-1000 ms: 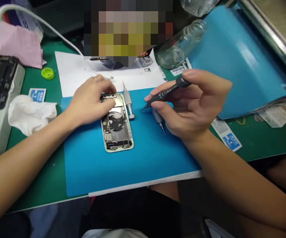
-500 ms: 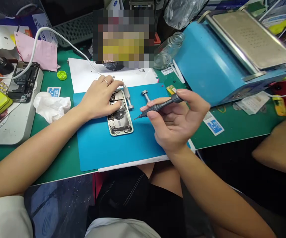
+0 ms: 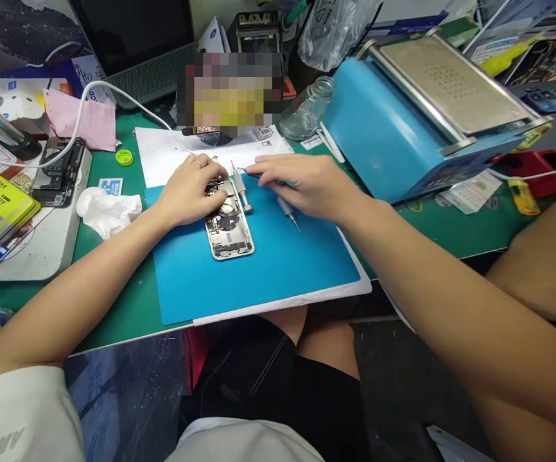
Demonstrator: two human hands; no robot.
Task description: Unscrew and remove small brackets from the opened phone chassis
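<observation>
An opened phone, its inner parts bare, lies on the blue mat. My left hand grips its upper left part, with the thumb over the inside and the fingers at the top edge. Right of the phone lies a grey screwdriver. My right hand is over the mat's far right part, its fingers curled round a dark screwdriver that they mostly hide; its thin tip points left. Below that hand, another grey screwdriver lies partly covered, tip towards me.
A blue machine with a metal plate stands at the right, beside a glass jar. On the left are a crumpled tissue, a green cap, another opened phone and yellow battery boxes. Another person's limb is at the right edge.
My right hand has moved away from me with the dark screwdriver, turning palm down over the mat's far side. My left hand stays on the phone.
</observation>
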